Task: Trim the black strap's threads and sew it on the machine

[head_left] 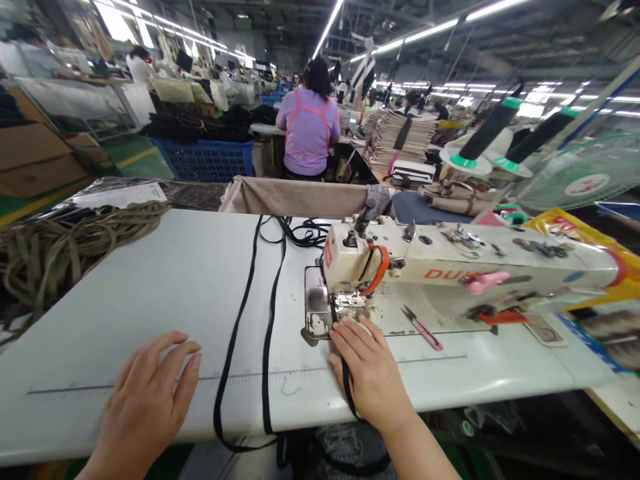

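Note:
My left hand point(150, 393) hovers at the left of the white table, fingers loosely curved and apart, with nothing in it. My right hand point(367, 373) lies palm down at the front of the sewing machine point(425, 260), its fingertips close to the presser foot point(350, 301). A narrow black strap point(346, 383) runs beneath these fingers and past the thumb, held against the machine bed. Further lengths of black strap point(270, 333) stretch across the table between my hands and loop over its front edge. The strap's end under the foot is hidden.
Pink-handled thread snips point(424, 329) lie on the machine bed. Olive webbing point(55, 253) is heaped at the left. Behind the table point(200, 280) stands a fabric-lined bin point(300, 197). A fan point(585, 177) and thread cones point(487, 137) are at the right. A person point(309, 127) sits ahead.

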Demonstrator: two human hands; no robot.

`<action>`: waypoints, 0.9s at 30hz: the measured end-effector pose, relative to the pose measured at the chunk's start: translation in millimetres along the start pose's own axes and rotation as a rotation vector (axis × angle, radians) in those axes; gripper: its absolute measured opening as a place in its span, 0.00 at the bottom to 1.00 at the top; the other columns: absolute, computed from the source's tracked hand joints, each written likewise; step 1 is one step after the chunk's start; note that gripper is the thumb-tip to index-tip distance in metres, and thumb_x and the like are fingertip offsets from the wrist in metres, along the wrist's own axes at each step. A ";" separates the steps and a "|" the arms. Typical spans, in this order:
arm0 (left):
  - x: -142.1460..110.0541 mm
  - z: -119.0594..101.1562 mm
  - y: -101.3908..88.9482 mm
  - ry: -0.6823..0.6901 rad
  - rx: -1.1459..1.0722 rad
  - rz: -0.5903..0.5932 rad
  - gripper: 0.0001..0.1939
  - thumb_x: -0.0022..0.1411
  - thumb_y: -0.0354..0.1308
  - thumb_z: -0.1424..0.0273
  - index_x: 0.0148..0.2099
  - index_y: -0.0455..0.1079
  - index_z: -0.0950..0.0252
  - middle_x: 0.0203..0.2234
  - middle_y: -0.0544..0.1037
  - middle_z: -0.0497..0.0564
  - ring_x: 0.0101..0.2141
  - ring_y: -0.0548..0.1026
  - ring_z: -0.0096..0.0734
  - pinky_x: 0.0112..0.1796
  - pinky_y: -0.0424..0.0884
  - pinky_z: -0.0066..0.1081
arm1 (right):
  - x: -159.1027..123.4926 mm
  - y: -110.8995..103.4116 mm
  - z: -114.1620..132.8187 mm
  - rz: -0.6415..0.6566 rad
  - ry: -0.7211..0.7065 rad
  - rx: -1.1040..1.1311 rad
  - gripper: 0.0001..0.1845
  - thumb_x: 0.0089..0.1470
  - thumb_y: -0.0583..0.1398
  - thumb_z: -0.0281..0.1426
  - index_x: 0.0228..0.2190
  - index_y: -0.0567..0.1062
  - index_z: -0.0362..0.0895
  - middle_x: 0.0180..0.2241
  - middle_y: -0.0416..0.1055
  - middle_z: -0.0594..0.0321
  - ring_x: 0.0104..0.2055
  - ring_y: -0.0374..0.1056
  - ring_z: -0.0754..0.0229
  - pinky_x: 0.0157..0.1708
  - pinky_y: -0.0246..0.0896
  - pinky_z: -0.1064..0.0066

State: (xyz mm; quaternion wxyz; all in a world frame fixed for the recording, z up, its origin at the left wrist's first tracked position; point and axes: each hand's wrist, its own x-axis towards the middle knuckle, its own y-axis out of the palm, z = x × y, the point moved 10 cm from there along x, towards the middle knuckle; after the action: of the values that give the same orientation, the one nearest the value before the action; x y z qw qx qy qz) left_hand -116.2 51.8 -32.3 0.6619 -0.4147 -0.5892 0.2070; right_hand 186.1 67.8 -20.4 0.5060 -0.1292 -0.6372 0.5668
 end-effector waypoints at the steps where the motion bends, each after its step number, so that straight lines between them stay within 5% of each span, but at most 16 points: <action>1: 0.0 0.4 0.5 -0.003 -0.002 0.004 0.10 0.71 0.55 0.69 0.53 0.68 0.61 0.48 0.75 0.62 0.48 0.76 0.52 0.53 0.70 0.51 | -0.2 0.0 -0.1 -0.002 0.002 0.003 0.16 0.67 0.60 0.29 0.54 0.78 0.43 0.54 0.79 0.52 0.59 0.73 0.47 0.65 0.63 0.41; 27: 1.1 0.6 5.1 -0.002 0.006 0.051 0.09 0.72 0.55 0.69 0.52 0.67 0.61 0.48 0.75 0.62 0.47 0.75 0.53 0.52 0.70 0.52 | -2.1 -5.7 -5.8 -0.069 0.046 0.063 0.14 0.67 0.60 0.25 0.51 0.80 0.45 0.52 0.81 0.55 0.57 0.75 0.50 0.66 0.64 0.45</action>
State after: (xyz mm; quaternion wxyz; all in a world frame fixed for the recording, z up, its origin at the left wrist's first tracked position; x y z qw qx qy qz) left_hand -115.4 55.8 -35.6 0.6570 -0.4275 -0.5784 0.2260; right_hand 194.0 67.8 -17.5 0.5437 -0.1041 -0.6113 0.5656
